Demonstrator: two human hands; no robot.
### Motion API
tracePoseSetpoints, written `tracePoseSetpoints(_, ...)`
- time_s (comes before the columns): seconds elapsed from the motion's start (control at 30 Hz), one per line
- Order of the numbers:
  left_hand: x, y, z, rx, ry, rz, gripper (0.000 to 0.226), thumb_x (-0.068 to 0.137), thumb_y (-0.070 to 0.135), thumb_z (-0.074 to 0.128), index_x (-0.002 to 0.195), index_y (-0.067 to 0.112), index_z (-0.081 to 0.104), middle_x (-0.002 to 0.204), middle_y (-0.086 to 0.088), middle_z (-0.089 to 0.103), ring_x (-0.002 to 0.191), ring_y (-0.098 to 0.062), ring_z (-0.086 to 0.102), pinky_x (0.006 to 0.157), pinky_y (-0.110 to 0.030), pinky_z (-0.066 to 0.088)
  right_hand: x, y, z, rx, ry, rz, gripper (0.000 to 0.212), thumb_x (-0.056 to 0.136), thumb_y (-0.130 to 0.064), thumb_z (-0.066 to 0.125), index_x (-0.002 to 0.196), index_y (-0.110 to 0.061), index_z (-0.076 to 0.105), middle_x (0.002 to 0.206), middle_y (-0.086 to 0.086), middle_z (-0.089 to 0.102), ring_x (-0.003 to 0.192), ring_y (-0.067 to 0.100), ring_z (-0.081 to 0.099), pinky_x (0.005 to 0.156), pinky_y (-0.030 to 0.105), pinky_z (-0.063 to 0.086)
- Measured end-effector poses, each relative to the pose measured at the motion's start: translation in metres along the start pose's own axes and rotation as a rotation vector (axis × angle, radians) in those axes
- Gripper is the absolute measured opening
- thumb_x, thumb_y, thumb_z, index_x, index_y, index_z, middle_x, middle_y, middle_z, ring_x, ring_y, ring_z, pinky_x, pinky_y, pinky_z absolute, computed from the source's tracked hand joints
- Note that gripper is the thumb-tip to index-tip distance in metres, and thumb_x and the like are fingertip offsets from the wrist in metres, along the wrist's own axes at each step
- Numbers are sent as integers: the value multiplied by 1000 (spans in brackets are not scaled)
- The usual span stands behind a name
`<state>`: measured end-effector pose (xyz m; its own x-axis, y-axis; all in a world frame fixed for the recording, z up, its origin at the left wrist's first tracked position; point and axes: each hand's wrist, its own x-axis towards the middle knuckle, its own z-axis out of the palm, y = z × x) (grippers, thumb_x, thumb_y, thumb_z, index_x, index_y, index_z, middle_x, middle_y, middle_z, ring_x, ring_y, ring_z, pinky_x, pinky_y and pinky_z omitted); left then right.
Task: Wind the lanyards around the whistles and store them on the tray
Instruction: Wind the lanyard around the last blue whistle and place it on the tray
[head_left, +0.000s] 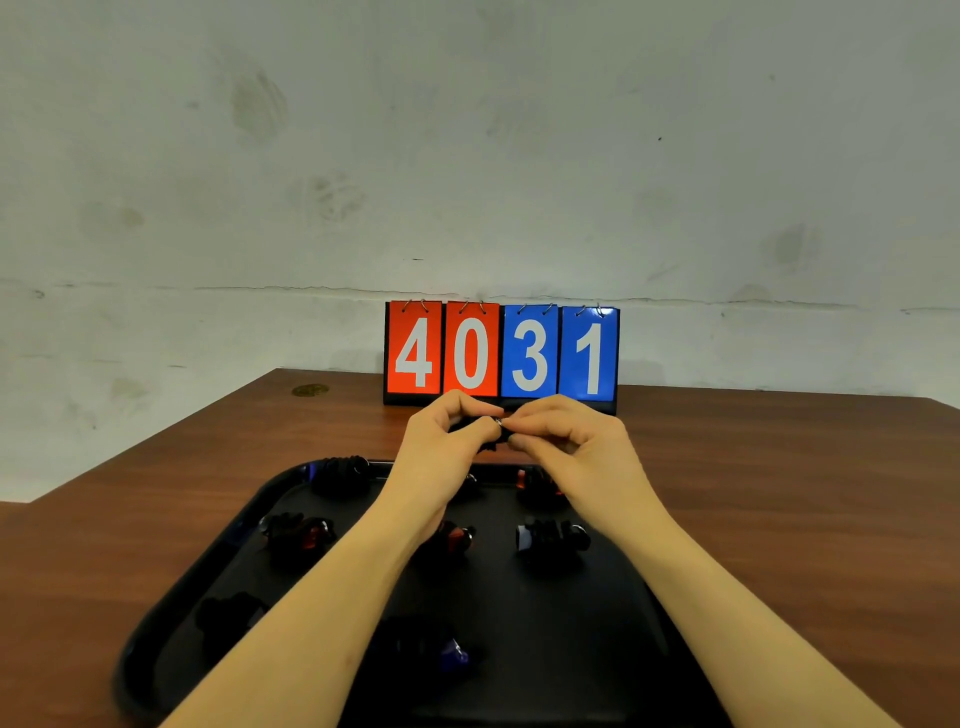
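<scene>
Whistle (480, 427), small, light and hard-shelled, was pinched between my left hand (448, 441) and right hand (563, 441) above the far rim of the tray (171, 597), its soft cord best controlled near the metal ring. Wound whistles crowded the tray; open room remained at its near right, I judged.

Table (753, 467): wood-look top, reddish-brown with a visible grain, low sheen.
Tray (171, 613): black, looks like plastic, smooth; its raised rim catches a faint gloss.
Wound whistles (553, 538) on the tray: glossy hard bodies, seemingly plastic, wrapped in matt black cord.
Small ring (497, 421) pinched between the hands: bright, metallic glint.
Scoreboard (501, 356): smooth red and blue cards with a slight shine, hung on thin wire rings, on a matt black base.
Wall (467, 156): pale plaster or paint, matt, rough, smudged.
</scene>
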<state>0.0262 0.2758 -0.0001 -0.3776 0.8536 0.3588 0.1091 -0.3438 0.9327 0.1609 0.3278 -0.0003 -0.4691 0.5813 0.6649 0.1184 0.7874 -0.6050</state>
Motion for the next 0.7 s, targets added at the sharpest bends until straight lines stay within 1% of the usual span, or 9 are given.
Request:
tracePoseSetpoints(0.07,0,0,1,7,-1,1,15,84,0,57,82,13,64,97,-6,66,99,-19,63,89,-39,52,0,-1,-1,12,-11,9,20,82,-5,65,97,-18,71,91,-16,63,93,-3,59,81,6,45)
tracePoseSetpoints(0.2,-1,-1,2,83,-41,30,15,83,1,58,83,14,63,95,-6,66,96,-19,63,82,-30,53,1,-2,-5,48,-15,50,18,79,-7,69,86,-23,67,86,-10,64,87,-2,61,77,8,48)
tracePoseSetpoints(0.27,-1,0,2,126,-62,45,14,83,1,58,83,15,62,94,-3,65,95,-16,62,80,-26,50,2,-2,-7,76,-41,103,15,77,-9,71,83,-22,66,85,-8,65,83,2,63,75,12,51)
tracePoseSetpoints(0.33,-2,0,2,148,-81,57,13,83,2,58,84,15,62,93,-1,65,96,-13,60,79,-22,48,3,-2,-10,84,-64,137,16,76,-10,72,80,-24,66,84,-5,67,82,8,64,76,19,54)
tracePoseSetpoints(0.4,-3,1,2,176,-107,58,13,83,3,59,85,15,62,92,2,64,97,-10,59,76,-17,45,3,-2,-14,64,-95,156,16,75,-13,74,77,-26,66,82,-5,68,82,9,64,77,21,54)
tracePoseSetpoints(0.47,-4,1,2,231,-140,59,12,84,6,59,88,17,62,94,6,63,99,-6,57,73,-13,42,3,-4,-18,38,-134,175,13,75,-16,74,75,-25,66,79,-6,68,80,8,64,75,19,53)
tracePoseSetpoints(0.53,-3,2,0,297,-184,71,14,85,9,59,94,18,62,98,7,63,100,-4,56,74,-12,43,4,-4,-21,45,-145,201,10,74,-17,75,74,-23,67,76,-4,68,76,11,64,74,22,54)
tracePoseSetpoints(0.63,-7,4,-1,428,-252,128,22,83,11,63,101,23,58,101,9,61,93,1,57,70,-4,44,4,-3,-23,68,-127,236,9,74,-16,75,72,-22,68,75,-4,68,77,12,65,76,27,54)
tracePoseSetpoints(0.7,-8,4,-1,522,-253,181,25,80,20,68,100,26,55,100,12,60,93,0,56,73,-8,44,4,-2,-23,85,-124,255,8,74,-16,75,72,-21,69,73,-4,69,78,11,65,76,27,55)
